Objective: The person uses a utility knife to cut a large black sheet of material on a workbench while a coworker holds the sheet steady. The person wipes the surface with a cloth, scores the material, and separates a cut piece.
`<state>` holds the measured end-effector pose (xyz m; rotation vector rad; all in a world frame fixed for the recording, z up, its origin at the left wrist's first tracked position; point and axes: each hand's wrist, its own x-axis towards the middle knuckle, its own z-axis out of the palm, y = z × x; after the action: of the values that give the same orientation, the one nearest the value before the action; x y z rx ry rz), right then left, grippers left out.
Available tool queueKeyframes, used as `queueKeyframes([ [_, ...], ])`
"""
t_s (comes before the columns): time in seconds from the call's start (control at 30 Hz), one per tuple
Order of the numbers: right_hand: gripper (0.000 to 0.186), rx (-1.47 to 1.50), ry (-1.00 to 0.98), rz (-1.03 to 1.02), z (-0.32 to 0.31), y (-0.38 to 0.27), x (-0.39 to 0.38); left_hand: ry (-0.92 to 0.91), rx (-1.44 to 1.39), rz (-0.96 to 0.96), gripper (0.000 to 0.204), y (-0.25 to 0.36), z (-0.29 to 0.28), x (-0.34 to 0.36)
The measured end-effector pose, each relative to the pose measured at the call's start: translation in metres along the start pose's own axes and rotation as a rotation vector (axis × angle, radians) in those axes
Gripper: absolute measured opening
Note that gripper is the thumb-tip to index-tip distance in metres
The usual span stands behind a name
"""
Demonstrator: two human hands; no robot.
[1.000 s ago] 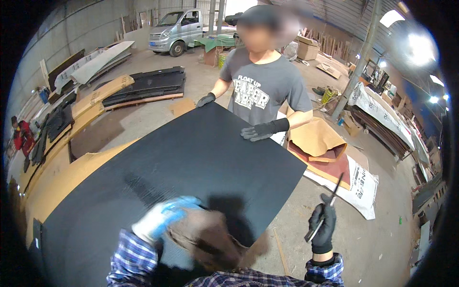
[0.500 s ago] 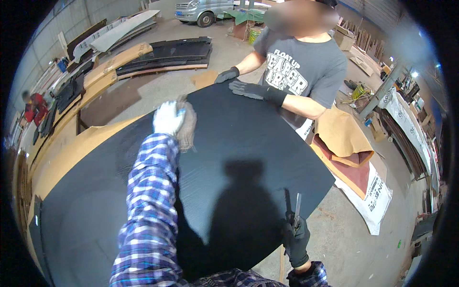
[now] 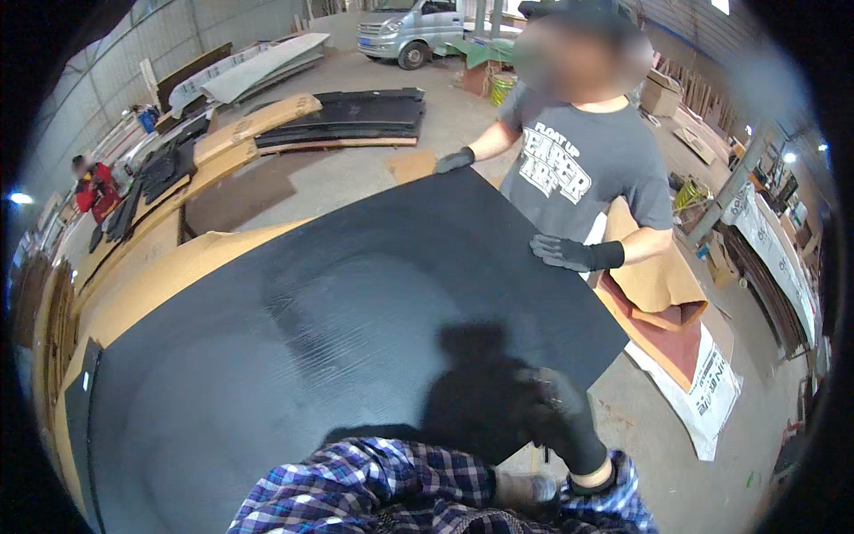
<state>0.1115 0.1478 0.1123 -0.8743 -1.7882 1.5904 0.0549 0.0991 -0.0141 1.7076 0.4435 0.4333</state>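
Observation:
A large black sheet [image 3: 374, 294] with fine wrinkles lies before me. My left forearm in a checked sleeve bends across the lower edge. At its cuff, my left hand [image 3: 525, 488] shows only as a greyish patch; its fingers are hidden, and whether it holds the cloth I cannot tell. My right hand [image 3: 569, 423], in a black glove, is closed above the sheet's near right edge, around a thin metal tool that is mostly hidden and dark. Across the sheet, a co-worker's gloved hand [image 3: 455, 160] touches the far corner; their other gloved hand [image 3: 569, 254] lies flat on its right edge.
Tan sheet material [image 3: 205, 262] sticks out beneath the far left edge. Folded tan and red material [image 3: 658, 285] sits beside the co-worker [image 3: 587, 151]. Stacked black panels [image 3: 342, 120] lie on the floor behind. A van [image 3: 414, 31] stands farther back, and another person [image 3: 96, 189] is far left.
My left hand has drawn back from the far part of the sheet to my body, and the grey cloth has left the sheet. The co-worker's nearer hand has slid right along the edge.

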Motion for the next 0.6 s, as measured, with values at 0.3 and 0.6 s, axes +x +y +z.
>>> queueKeyframes([
  [0.3,0.048,0.087,-1.192,-0.149,0.142,-0.049,0.078,0.271,-0.215,-0.086,0.037,-0.002,-0.007,-0.098],
  [0.6,0.039,0.472,-1.267,0.414,0.185,0.034,0.108,0.773,0.029,-0.475,0.046,0.019,0.018,-0.117],
])
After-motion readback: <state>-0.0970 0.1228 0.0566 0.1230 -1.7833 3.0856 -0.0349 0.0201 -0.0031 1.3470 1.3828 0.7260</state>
